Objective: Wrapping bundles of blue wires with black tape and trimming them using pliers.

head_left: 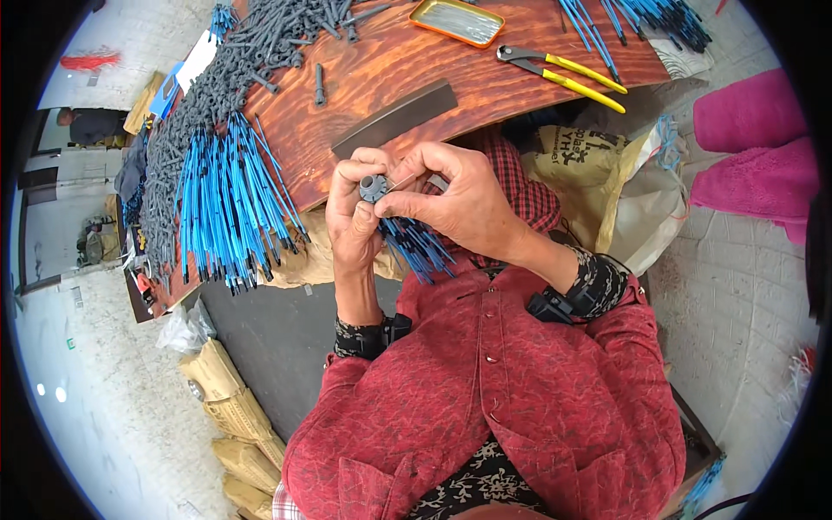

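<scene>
My left hand (354, 221) is closed around a dark grey round plastic piece (373, 188), whose ribbed end faces up between the fingers. Close beside it, my right hand (477, 204) pinches what looks like a thin pale strand at the piece's edge; its far end is hidden by the fingers. Below both hands, a bunch of blue sticks with dark tips (418, 247) hangs over my lap. Whether these sticks join the grey piece I cannot tell. Just beyond the hands lies a dark flat bar (394, 117) on the wooden table (299, 156).
Grey plastic plugs (260, 48) are heaped at the table's far left, with blue sticks (230, 204) over its edge. Yellow-handled pincers (572, 80) and an open tin (459, 22) lie to the right. A pale sack (646, 208) stands at right; a person (91, 126) is far left.
</scene>
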A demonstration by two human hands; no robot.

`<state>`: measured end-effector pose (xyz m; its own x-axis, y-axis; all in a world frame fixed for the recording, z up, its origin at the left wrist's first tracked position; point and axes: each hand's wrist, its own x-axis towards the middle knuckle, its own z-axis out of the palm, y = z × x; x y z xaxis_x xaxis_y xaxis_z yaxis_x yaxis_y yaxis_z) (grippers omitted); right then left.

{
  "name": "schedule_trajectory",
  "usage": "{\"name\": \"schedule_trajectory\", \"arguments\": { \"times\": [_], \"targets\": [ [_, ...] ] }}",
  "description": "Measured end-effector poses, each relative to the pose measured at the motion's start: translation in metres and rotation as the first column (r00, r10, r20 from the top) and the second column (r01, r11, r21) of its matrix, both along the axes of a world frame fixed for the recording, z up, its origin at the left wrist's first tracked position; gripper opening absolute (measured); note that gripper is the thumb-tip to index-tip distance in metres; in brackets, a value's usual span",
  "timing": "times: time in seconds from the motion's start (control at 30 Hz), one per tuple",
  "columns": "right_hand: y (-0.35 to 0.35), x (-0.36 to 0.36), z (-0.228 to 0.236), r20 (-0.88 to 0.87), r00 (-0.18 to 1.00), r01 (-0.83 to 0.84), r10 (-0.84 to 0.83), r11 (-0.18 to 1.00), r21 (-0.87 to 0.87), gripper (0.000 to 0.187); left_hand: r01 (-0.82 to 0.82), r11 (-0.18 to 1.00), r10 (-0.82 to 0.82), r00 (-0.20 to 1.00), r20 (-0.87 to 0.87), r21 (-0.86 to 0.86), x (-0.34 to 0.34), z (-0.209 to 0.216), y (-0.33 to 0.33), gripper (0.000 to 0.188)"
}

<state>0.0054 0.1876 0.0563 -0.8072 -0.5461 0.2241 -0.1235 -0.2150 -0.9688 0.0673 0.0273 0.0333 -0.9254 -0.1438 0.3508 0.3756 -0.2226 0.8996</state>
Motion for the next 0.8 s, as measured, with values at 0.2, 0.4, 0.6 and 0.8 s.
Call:
{"name": "schedule_trajectory", "arguments": {
  "times": [0.2, 0.4, 0.6, 0.8],
  "targets": [
    [-0.004, 0.001, 0.010, -0.071, 0.997, 0.011, -0.013, 1.000, -0.020, 0.025, -0.021, 1.000, 0.020, 0.999, -0.029, -0.016, 0.000, 0.006, -0.003, 0.052],
    [-0.007, 0.004, -0.004, -0.077, 0.997, 0.035, -0.031, 0.998, 0.052, 0.027, -0.043, 0.997, 0.044, 0.999, 0.011, -0.064, 0.009, -0.016, -0.012, 0.054],
    [-0.017, 0.013, -0.010, -0.193, 0.980, 0.053, -0.057, 0.998, -0.026, 0.028, -0.062, 0.998, 0.062, 0.998, -0.004, 0.021, 0.018, -0.017, -0.019, 0.055],
    [-0.025, 0.016, -0.011, -0.193, 0.977, 0.088, -0.087, 0.996, -0.006, 0.020, -0.086, 0.996, 0.086, 0.996, 0.001, -0.015, 0.022, -0.012, -0.022, 0.055]
  ]
}}
